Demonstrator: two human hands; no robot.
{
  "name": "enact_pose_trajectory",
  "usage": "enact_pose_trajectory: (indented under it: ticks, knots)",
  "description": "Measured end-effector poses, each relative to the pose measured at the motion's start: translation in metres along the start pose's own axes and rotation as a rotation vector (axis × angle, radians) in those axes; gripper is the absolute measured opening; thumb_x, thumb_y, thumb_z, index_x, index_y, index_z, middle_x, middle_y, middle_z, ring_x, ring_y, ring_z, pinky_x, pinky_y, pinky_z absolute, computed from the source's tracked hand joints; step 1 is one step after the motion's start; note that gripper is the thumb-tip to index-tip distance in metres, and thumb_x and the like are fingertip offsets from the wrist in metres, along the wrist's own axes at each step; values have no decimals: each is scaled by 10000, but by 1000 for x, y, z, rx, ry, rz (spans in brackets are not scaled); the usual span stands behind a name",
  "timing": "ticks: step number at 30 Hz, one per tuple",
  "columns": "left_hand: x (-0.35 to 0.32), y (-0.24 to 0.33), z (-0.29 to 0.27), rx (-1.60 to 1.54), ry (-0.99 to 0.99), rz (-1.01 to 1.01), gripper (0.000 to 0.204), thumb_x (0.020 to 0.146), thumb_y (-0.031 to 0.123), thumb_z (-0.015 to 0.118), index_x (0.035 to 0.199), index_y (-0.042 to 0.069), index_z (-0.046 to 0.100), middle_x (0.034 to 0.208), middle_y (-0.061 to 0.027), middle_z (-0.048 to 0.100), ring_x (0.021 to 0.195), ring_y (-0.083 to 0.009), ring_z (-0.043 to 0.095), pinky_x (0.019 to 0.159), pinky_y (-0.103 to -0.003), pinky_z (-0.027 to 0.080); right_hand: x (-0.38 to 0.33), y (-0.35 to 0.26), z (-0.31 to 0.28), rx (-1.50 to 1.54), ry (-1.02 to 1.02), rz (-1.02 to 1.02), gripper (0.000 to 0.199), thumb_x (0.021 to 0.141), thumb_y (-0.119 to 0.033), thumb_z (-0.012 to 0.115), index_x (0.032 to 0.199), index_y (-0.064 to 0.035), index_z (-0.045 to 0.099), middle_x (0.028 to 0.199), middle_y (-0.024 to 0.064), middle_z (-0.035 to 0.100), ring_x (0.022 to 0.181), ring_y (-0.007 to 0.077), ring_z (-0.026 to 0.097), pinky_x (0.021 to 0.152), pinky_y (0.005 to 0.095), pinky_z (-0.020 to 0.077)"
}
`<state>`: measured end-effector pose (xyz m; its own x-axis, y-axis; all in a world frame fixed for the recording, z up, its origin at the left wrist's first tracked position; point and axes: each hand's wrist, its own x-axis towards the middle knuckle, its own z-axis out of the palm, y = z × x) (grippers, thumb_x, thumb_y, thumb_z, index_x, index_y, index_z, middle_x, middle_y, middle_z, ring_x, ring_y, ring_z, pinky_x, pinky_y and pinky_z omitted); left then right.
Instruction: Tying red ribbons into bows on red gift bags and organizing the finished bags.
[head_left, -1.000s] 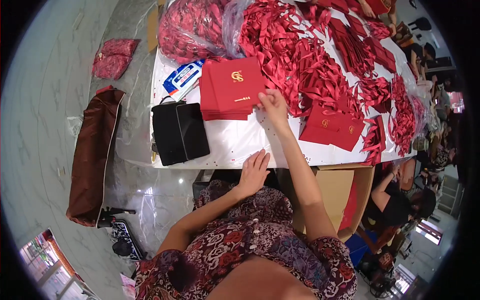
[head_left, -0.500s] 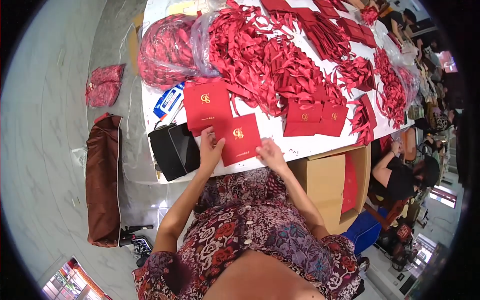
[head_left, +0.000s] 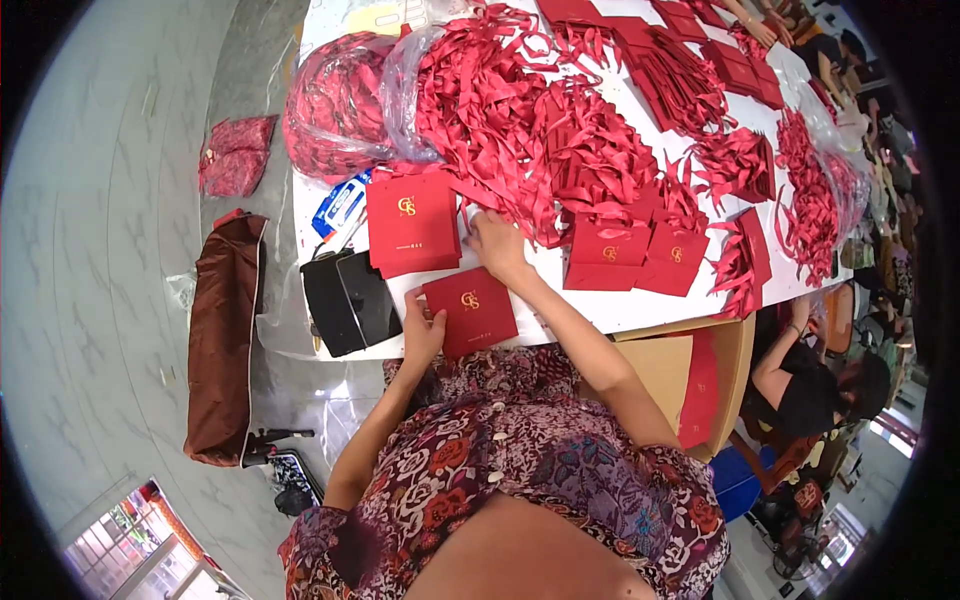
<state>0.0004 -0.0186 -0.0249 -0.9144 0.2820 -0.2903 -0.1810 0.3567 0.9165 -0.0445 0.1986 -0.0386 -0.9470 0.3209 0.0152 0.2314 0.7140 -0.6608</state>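
Observation:
A flat red paper bag [head_left: 480, 312] with a gold emblem lies at the table's front edge. My left hand [head_left: 424, 330] grips its left side, thumb on top and fingers at the edge. Beyond it, my right hand [head_left: 498, 245] reaches to the near-left fringe of a large heap of red ribbons [head_left: 480, 100]. Its fingers are bent together there; whether a ribbon is between them is hidden. Left of the right hand sits a stack of similar red bags [head_left: 412, 222]. More red bags with ribbon handles [head_left: 606, 255] lie to the right.
A black case [head_left: 350, 302] and a blue-white packet [head_left: 342, 207] lie at the table's left. Behind them bulges a clear plastic sack of ribbons [head_left: 335, 105]. An open cardboard box [head_left: 655, 375] stands below the table's right front edge. A co-worker [head_left: 800, 390] sits farther right.
My right hand has left the bag's right side and moved up and left to the ribbon heap. The bag, still in my left hand, has shifted slightly nearer to me. The whole view has turned slightly.

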Motion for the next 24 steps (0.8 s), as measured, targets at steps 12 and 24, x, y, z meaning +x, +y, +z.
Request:
enact_pose_trajectory:
  ticks: [12, 24]
  knots:
    - [24, 93, 33, 646, -117, 716, 568, 819, -35, 599, 1362, 39, 452, 1293, -227, 494, 1075, -410, 554, 945, -429, 465, -59, 6, -65, 512, 72, 14, 213, 834, -128, 731, 916, -29, 560, 697, 109, 621, 575, 229, 598, 560, 351, 479]
    - [11, 79, 33, 244, -701, 422, 222, 942, 57, 475, 1127, -22, 569, 850, -175, 635, 810, -291, 651, 762, -362, 506, -152, -45, -84, 984, 18, 287, 195, 894, -46, 678, 1082, -2, 651, 825, -13, 653, 724, 43, 578, 701, 195, 476]
